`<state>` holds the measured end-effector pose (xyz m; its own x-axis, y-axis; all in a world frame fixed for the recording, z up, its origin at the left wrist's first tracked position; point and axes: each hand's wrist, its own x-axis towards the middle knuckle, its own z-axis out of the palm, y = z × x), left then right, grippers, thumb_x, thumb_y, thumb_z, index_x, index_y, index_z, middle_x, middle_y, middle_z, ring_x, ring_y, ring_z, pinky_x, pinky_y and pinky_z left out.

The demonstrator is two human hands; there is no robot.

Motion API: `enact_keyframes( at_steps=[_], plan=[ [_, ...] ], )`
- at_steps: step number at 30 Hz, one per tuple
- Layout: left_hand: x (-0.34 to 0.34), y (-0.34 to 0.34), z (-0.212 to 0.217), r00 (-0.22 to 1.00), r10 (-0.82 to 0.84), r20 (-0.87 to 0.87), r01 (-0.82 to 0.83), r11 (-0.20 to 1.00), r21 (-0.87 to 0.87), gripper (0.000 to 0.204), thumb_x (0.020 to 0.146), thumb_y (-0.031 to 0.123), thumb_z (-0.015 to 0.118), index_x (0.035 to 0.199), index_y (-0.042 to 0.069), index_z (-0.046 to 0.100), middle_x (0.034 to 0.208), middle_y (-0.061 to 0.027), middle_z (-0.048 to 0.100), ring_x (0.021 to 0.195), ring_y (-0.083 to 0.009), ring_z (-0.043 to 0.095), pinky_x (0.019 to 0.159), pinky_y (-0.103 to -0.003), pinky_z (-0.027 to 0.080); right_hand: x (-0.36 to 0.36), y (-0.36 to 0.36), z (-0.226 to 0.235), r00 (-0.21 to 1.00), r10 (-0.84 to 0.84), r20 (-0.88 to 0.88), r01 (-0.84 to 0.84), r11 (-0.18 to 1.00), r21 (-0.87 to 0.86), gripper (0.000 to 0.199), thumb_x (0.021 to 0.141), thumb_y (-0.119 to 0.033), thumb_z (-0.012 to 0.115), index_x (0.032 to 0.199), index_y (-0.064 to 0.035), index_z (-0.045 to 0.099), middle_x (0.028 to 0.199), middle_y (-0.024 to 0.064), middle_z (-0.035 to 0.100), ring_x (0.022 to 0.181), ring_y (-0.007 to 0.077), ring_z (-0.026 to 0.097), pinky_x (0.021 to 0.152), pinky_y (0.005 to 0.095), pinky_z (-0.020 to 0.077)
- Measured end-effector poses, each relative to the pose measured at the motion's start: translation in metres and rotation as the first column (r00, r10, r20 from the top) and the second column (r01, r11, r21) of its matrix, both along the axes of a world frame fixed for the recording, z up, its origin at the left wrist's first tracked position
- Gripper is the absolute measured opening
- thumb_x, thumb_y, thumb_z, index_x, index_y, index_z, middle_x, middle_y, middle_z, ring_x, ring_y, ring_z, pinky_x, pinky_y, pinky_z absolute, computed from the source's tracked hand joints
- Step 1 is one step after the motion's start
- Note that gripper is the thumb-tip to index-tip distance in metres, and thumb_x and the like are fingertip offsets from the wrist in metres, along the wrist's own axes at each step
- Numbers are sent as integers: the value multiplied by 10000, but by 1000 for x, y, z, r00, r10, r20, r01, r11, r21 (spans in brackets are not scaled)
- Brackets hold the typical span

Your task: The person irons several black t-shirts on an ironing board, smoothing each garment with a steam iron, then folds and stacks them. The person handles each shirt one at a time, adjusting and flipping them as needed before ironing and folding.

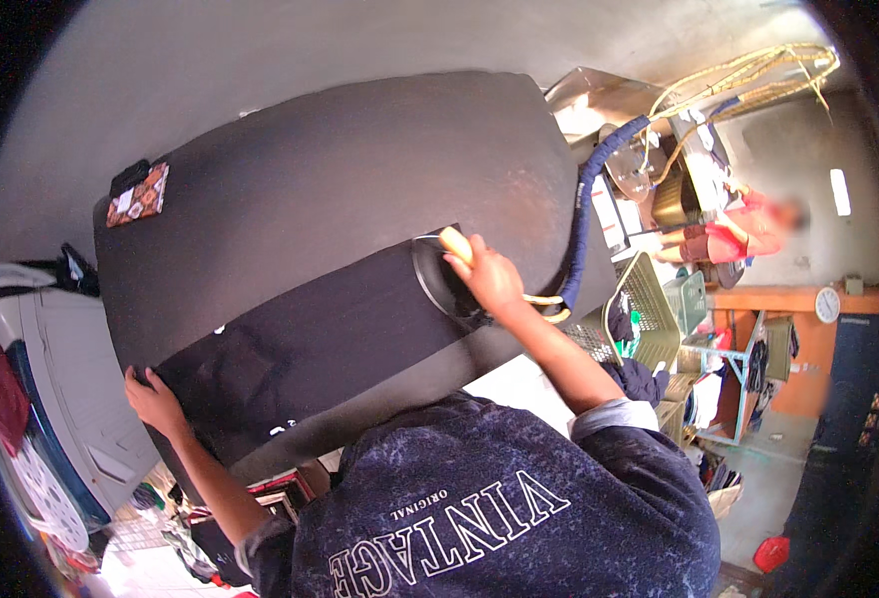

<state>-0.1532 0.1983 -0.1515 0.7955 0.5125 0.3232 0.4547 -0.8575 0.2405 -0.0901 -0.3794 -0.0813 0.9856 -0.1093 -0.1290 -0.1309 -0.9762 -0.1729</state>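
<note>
My right hand (pixel 492 281) is closed around the pale orange handle of a clothes iron (pixel 436 279). The iron's dark base rests on the right end of a black garment (pixel 310 334), which lies spread in a long strip along the near side of a dark padded ironing table (pixel 359 149). At the garment's left end, my left hand (pixel 155 401) lies with its fingers apart, touching the cloth near the table's edge. Small white marks show on the garment's edges. My right hand hides part of the iron.
A blue-wrapped hose (pixel 584 214) runs from the iron up to looped yellow tubing. A patterned folded cloth (pixel 138 195) sits at the table's far left. Green crates (pixel 649 299) with clothes stand right. A person in red (pixel 743 224) works farther off. A grey cabinet (pixel 75 389) stands left.
</note>
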Motion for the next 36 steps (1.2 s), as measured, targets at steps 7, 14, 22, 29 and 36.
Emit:
enact_keyframes(
  at_steps=[7,14,22,29,36],
  plan=[
    [-44,-188,41,931,-325,-166,321,946,-49,572,1004,223,452,1509,46,252,1585,-137,216,1476,-320,158,1173,-505,134,-8,-132,-9,952,-290,98,302,943,-142,491,912,-528,556,1005,-56,457,800,242,670,723,439,665,596,530,516],
    [-81,-266,18,775,-534,-338,511,844,-162,748,896,321,583,1492,0,265,1586,-152,201,1479,-310,145,1175,-538,79,-24,-57,-30,978,-36,205,98,949,-299,476,854,-315,645,1173,8,500,1136,181,555,1068,328,531,866,449,429],
    [-98,-275,-6,752,-583,-308,509,810,-292,732,902,413,569,1484,44,321,1571,-154,238,1473,-303,168,1169,-555,77,-22,-73,-40,732,9,-681,682,-10,732,486,829,-166,706,1184,125,548,1139,197,652,1027,291,646,879,358,514],
    [-70,-305,62,595,-759,265,645,255,-720,476,958,243,540,1387,50,463,1488,-168,374,1404,-322,317,1145,-438,260,24,-89,120,903,-270,-334,364,68,929,566,856,-288,677,1318,-8,507,1227,119,603,1068,249,609,923,394,487],
    [-72,-207,32,980,-96,177,174,-40,-984,362,1017,254,457,1241,1,584,1220,-117,634,1142,-196,587,1003,-319,428,-4,95,122,887,424,-184,-100,566,819,834,836,-330,735,1462,10,303,1459,203,402,1348,296,394,1100,407,338]
  ],
)
